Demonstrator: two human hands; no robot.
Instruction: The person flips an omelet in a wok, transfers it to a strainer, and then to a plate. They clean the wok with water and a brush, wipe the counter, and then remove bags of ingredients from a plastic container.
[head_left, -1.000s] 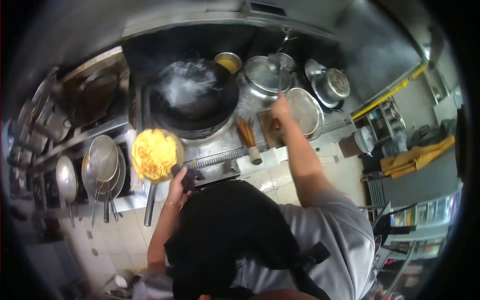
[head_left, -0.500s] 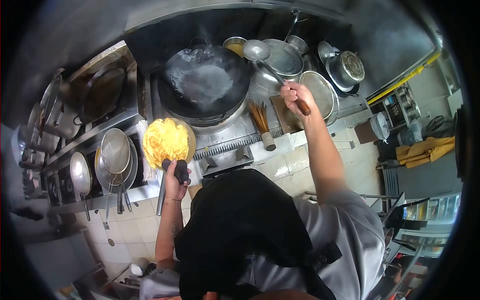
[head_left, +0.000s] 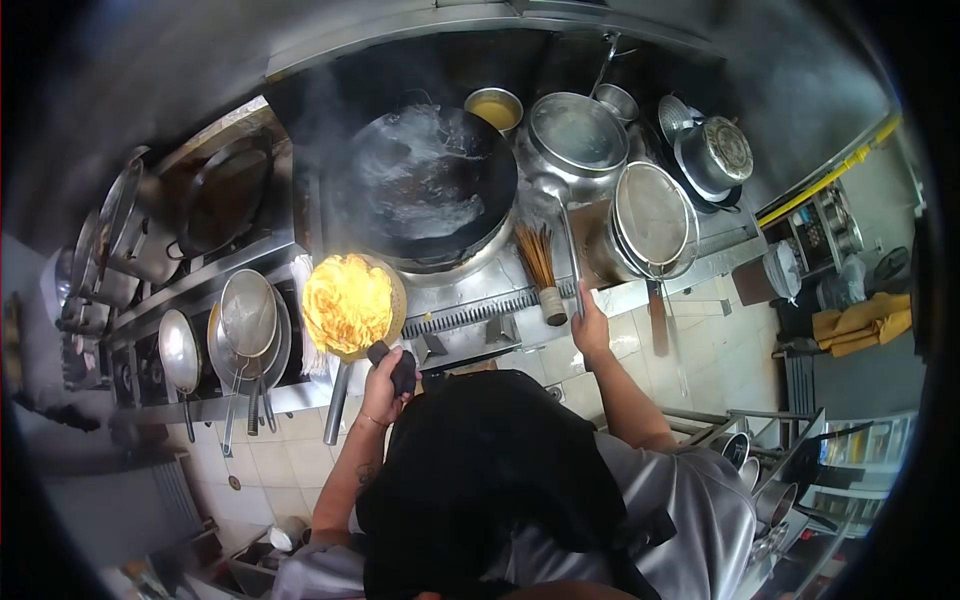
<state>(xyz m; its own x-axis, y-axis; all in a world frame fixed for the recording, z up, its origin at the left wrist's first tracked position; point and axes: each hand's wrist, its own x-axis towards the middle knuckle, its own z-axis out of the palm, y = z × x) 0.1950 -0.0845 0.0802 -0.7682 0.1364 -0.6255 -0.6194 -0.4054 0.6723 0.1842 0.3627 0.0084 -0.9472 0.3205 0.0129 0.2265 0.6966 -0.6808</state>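
My left hand (head_left: 385, 392) is closed round the dark, thick grip of a perforated skimmer (head_left: 397, 305). A fluffy yellow mass that looks like fried egg (head_left: 346, 300) rests on it, left of the wok and in front of the stove. My right hand (head_left: 591, 325) grips the handle end of a long metal ladle (head_left: 571, 240). The ladle's bowl lies low over the steel counter, between the wok and a bamboo brush (head_left: 537, 262) on one side and a strainer on the other. The large black wok (head_left: 440, 185) steams on its burner, with a shiny wet surface inside.
Behind stand a small bowl of yellowish liquid (head_left: 495, 108) and a round pot of cloudy liquid (head_left: 578, 132). A mesh strainer (head_left: 652, 215) sits over a container at right. Several pans and a sieve (head_left: 248, 312) are at left, near a second wok (head_left: 222, 200).
My right hand has come down and nearer my body, lowering the ladle from above the pots to the counter. The camera view has shifted, and the skimmer with the egg stays beside the wok.
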